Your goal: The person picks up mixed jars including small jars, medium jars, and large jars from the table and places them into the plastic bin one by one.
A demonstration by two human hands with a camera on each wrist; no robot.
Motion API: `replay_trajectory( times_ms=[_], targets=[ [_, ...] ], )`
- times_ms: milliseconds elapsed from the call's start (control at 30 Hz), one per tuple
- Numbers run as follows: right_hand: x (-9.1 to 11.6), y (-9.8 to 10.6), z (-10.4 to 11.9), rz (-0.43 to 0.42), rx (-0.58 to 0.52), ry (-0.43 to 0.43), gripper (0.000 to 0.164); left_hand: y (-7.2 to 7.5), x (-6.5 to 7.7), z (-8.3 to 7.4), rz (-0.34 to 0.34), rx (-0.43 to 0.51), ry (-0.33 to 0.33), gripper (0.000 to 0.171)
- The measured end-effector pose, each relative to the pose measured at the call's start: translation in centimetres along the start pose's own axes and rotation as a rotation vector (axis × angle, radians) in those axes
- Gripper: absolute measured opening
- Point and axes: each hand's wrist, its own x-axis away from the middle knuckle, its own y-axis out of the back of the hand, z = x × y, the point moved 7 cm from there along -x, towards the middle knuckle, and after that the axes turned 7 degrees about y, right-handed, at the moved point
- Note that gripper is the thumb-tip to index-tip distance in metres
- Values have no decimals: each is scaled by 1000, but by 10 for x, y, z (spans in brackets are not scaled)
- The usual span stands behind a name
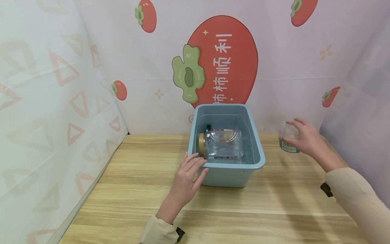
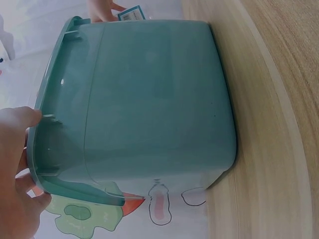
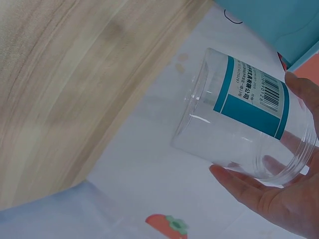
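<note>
In the head view my left hand (image 1: 185, 179) holds the near left corner of a blue plastic tub (image 1: 226, 178), fingers over the rim and thumb outside. The left wrist view shows the thumb against the outside of the tub's rim (image 2: 42, 94). Inside the tub lies a clear jar with a gold lid (image 1: 223, 144), on its side over partly hidden things. Right of the tub, my right hand (image 1: 307, 139) grips a clear plastic jar (image 1: 288, 137) above the table. That jar bears a teal and white label (image 3: 254, 97) with a barcode.
The tub stands on a wood-grain table (image 1: 146, 189). Behind the table hangs a white cloth (image 1: 146, 57) printed with red persimmons, and another patterned cloth (image 1: 39, 112) hangs along the left side.
</note>
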Motion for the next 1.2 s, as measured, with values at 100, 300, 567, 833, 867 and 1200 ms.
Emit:
replay_trajectory(
  times_ms=[100,300,567,833,867,1200],
  targets=[
    [-2,3,2,0,1,7,71,0,0,-1,3,-7,-4,26],
    [-8,10,8,12,-3,18,73,-1,1,0,7,-13,-2,25],
    [-14,18,14,8,2,17,74,0,0,0,8,-16,-3,25],
    [-18,23,18,27,3,9,75,0,0,1,12,-12,0,24],
    [-18,24,19,27,4,9,75,0,0,1,13,-11,1,24],
    [-23,30,22,52,10,-10,76,-1,0,1,14,-5,4,25]
  ],
)
